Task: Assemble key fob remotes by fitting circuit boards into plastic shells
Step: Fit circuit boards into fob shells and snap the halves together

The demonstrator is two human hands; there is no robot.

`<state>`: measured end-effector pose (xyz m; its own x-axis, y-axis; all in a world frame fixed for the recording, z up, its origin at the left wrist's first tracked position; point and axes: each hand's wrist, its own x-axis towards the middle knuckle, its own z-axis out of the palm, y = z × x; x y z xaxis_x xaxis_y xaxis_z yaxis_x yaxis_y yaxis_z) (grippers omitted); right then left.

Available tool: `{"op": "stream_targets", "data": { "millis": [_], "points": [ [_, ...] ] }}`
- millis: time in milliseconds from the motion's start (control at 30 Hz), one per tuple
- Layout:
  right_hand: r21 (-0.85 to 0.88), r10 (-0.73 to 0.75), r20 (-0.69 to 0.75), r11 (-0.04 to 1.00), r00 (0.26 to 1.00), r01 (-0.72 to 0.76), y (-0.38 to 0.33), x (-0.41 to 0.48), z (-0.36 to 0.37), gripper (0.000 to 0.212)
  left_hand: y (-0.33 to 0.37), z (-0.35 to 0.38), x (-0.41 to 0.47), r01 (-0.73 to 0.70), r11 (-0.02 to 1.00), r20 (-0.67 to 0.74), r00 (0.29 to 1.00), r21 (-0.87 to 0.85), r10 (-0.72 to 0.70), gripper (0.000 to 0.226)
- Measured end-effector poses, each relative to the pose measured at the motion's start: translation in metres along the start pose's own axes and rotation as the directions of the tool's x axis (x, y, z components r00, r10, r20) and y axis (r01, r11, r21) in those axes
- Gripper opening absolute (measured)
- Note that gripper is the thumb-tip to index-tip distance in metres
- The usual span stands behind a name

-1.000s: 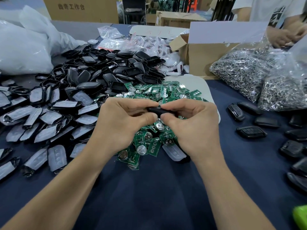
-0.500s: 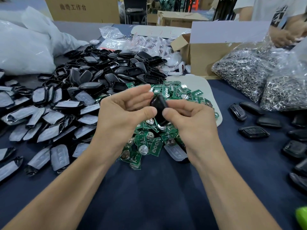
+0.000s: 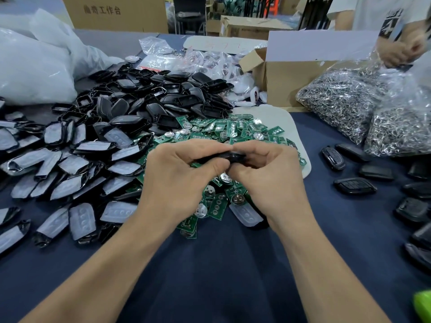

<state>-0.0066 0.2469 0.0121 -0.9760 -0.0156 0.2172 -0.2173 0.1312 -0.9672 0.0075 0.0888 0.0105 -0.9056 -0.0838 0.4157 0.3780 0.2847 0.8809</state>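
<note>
Both hands hold one black key fob shell (image 3: 229, 156) flat above a heap of green circuit boards (image 3: 235, 131). My left hand (image 3: 179, 178) pinches its left end between thumb and fingers. My right hand (image 3: 268, 180) pinches its right end the same way. Most of the shell is hidden by my fingers. A big pile of black shell halves (image 3: 151, 101) lies behind, and shells with grey button pads (image 3: 70, 164) cover the left side. Closed fobs (image 3: 354, 185) lie to the right.
The table has a dark blue cloth (image 3: 221, 264). Two clear bags of metal key rings (image 3: 349, 99) and an open cardboard box (image 3: 291, 82) stand at the back right. White bags (image 3: 30, 66) sit at the back left. Another person's hands (image 3: 401, 50) work at the far right.
Half a second ago the shell stood tilted on end between my hands with my left fingers spread. Now it lies flat again and both hands pinch its ends.
</note>
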Motion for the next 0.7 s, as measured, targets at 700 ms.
{"op": "stream_targets", "data": {
  "millis": [700],
  "points": [
    [0.134,0.028,-0.041,0.991,0.999,-0.022,0.0008,-0.0026,0.0007,0.023,0.0013,0.0000,-0.0004,0.023,0.997,0.022,0.999,0.068,-0.024,0.034]
  ]
}}
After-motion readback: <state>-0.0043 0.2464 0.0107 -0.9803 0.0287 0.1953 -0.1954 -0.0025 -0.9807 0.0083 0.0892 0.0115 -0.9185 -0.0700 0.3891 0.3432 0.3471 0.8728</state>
